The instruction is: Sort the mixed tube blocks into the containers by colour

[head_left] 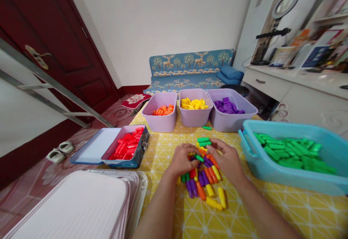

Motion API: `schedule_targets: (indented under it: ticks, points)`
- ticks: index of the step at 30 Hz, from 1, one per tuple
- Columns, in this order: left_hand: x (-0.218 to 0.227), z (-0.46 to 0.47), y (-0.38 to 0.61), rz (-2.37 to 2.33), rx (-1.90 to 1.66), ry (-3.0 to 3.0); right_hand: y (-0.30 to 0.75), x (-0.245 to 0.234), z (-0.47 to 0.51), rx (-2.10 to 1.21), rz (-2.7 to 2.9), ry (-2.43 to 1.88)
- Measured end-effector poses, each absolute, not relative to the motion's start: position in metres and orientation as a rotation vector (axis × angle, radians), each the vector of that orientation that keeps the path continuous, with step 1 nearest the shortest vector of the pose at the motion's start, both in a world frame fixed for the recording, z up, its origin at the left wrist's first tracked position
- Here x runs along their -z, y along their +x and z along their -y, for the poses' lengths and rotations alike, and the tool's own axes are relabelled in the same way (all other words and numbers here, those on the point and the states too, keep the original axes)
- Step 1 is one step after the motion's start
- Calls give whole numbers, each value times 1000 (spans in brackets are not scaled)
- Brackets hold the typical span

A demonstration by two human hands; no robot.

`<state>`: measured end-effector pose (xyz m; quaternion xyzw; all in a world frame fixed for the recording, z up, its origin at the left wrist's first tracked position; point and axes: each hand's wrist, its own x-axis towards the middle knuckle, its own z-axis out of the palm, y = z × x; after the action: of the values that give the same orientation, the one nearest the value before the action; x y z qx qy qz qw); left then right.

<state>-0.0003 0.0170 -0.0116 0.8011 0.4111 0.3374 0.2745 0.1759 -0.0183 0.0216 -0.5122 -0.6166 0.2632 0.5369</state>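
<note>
A loose pile of short plastic tubes, like marker caps, in purple, orange, yellow, red and green (208, 173) lies on the table in front of me. My left hand (181, 161) is over the pile's left side, fingers bent and closed around a green tube (199, 157). From the right, my right hand (225, 159) pinches the ends of two green tubes (203, 141) at the pile's far edge. Its lower fingers are hidden. Another green tube (207, 127) lies alone farther back.
Lilac bins hold orange (159, 124), yellow (194, 119) and purple (231, 123) tubes. A turquoise tub (272, 172) of green tubes stands right. An open tin (122, 164) with red tubes is left, near stacked white lids (73, 206). The tablecloth (163, 148) is yellow.
</note>
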Motion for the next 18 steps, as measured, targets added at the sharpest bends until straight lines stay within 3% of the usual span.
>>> schedule_targets:
  ticks: [5,8,11,18]
  points:
    - [14,-19,0,-1115,-949,2049,178,-68,28,-538,837,-874]
    - [18,-21,0,-1134,-960,1973,177,-69,28,-629,781,-819]
    - [22,-22,1,-1157,-971,1887,177,-54,25,-636,1088,-1138]
    - [20,-21,2,-1226,-1138,1875,193,-43,27,-254,2147,-2072]
